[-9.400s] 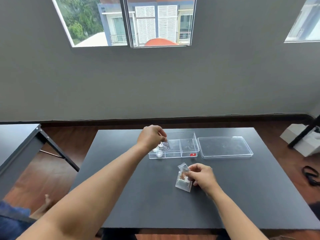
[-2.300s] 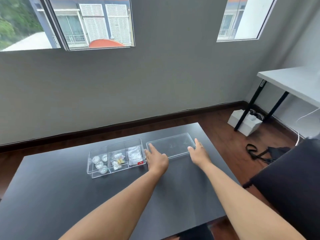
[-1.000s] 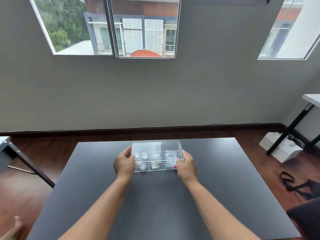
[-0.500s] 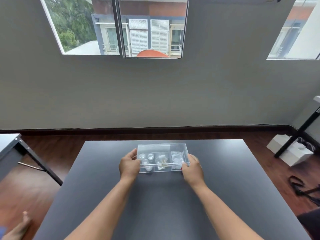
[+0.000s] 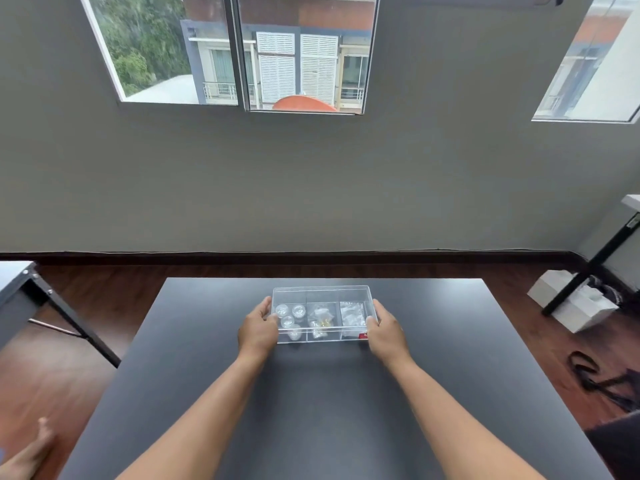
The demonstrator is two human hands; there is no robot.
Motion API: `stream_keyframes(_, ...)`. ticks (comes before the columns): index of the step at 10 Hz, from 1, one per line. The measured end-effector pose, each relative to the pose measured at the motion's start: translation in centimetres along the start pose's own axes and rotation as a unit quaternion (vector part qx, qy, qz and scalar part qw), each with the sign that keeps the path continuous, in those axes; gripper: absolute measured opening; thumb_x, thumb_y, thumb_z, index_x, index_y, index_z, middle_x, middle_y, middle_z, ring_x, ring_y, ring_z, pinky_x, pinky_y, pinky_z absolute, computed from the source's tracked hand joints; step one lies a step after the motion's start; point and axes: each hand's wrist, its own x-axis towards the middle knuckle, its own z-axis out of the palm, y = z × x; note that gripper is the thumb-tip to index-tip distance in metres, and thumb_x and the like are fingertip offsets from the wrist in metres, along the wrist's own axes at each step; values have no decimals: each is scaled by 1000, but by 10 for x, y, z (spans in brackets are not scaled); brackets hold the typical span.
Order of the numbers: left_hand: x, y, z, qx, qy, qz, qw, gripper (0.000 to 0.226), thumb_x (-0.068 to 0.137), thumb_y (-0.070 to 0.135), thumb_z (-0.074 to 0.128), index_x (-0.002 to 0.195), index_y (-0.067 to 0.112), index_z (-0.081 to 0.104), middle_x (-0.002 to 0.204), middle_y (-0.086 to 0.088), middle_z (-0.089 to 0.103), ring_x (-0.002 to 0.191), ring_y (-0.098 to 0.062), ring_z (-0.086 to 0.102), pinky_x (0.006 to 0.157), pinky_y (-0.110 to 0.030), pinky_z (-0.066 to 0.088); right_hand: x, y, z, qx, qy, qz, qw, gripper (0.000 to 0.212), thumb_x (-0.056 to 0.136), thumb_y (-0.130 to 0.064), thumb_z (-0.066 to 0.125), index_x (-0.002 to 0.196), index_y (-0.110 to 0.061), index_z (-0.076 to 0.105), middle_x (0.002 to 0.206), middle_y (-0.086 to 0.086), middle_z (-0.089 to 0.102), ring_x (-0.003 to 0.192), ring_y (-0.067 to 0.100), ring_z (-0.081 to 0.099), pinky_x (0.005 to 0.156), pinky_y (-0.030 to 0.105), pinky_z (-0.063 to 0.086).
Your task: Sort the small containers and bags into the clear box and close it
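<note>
— Hands?
— Left hand [image 5: 258,329] and right hand [image 5: 385,330] each grasp one end of the clear box [image 5: 322,315].
— Location?
— Mid-table [image 5: 311,403], lid on. Round containers [image 5: 290,315] occupy the left compartment; bags [image 5: 320,320] fill the middle and right.

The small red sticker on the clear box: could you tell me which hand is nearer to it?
Right. The right hand grips the box end beside the red sticker; the left hand holds the opposite end of the clear box.
</note>
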Motion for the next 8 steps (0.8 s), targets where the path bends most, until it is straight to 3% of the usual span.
stream_keyframes(4,7,4,-1,24,-16,7,1000,48,90,5,54,135,20,56,128,3,67,110,-17,66,104,-43,48,8,1,7,-41,2,7,999,50,91,-5,32,139,-13,41,139,16,50,123,36,48,103,40,42)
stream_keyframes(8,4,8,-4,36,-29,-2,999,57,94,12,53,147,21,37,135,-3,61,123,-22,59,111,-41,40,-5,-1,1,11,0,20,1000,57,93,-14,37,148,-18,24,151,7,39,134,28,41,110,39,33)
